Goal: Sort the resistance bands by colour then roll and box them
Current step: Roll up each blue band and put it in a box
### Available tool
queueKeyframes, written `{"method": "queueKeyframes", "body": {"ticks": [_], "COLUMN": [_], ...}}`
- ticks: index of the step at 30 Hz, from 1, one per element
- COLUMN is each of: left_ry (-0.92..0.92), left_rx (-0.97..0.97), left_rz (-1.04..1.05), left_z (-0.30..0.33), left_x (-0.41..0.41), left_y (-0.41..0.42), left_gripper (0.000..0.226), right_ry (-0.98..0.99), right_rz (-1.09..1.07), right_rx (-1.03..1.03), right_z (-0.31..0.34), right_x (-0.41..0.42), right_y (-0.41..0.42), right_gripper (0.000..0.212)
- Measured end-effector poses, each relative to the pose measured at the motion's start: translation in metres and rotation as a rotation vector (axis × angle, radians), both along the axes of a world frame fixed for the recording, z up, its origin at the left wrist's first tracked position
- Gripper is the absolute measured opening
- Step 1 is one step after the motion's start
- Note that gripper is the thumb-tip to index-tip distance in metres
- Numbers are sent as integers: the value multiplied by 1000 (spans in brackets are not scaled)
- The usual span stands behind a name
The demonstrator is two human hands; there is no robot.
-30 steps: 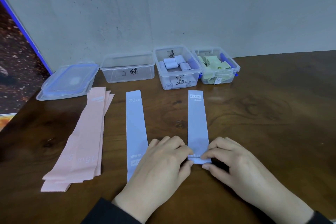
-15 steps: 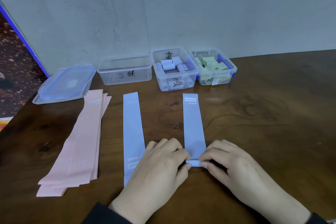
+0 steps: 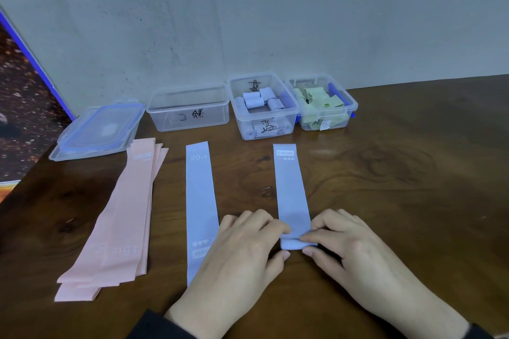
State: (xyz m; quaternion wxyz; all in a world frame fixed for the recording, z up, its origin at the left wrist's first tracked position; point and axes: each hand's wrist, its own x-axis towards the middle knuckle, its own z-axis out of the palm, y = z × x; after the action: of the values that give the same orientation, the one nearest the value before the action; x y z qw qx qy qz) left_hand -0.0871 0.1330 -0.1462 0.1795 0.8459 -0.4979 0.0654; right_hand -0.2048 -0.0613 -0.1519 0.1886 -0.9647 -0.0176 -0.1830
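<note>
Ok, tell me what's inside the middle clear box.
The middle clear box holds rolled blue bands, some piled on top, more showing through the front wall. Black marker writing covers part of that wall, and what lies beneath the pile is hidden.

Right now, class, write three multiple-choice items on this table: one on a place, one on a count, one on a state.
1. Where is the pink stack?
A. left of both blue bands
B. between them
C. in a box

2. How many flat blue bands lie on the table?
A. one
B. two
C. four

3. What state is the leftmost box in?
A. full
B. lidded
C. empty

Key: 1 A, it lies nearest the lids. 2 B, one lies free, one is pinched by the left hand and right hand. 3 C, nothing shows inside.
</note>
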Motion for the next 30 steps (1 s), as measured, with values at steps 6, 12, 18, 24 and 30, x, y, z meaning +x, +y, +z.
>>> {"method": "queueKeyframes", "body": {"ticks": [6, 12, 18, 24, 30], "left_ry": [-11, -16, -10, 3, -15], "left_rx": [-11, -9, -28, 4, -7], "left_rz": [-11, 9, 37, 3, 12], "left_z": [1, -3, -3, -1, -3], "left_x": [-2, 0, -1, 0, 1], "left_y": [0, -1, -2, -1, -1], "left_gripper": [23, 28, 30, 24, 27], "right_ry": [4, 3, 14, -14, 25], "right_rz": [8, -15, -37, -38, -23], "right_rx": [-1, 13, 9, -59, -24], "right_z": [1, 3, 0, -1, -2], "right_x": [0, -2, 0, 1, 0], "right_y": [1, 1, -1, 1, 0], "right_gripper": [28, 19, 22, 13, 28]}}
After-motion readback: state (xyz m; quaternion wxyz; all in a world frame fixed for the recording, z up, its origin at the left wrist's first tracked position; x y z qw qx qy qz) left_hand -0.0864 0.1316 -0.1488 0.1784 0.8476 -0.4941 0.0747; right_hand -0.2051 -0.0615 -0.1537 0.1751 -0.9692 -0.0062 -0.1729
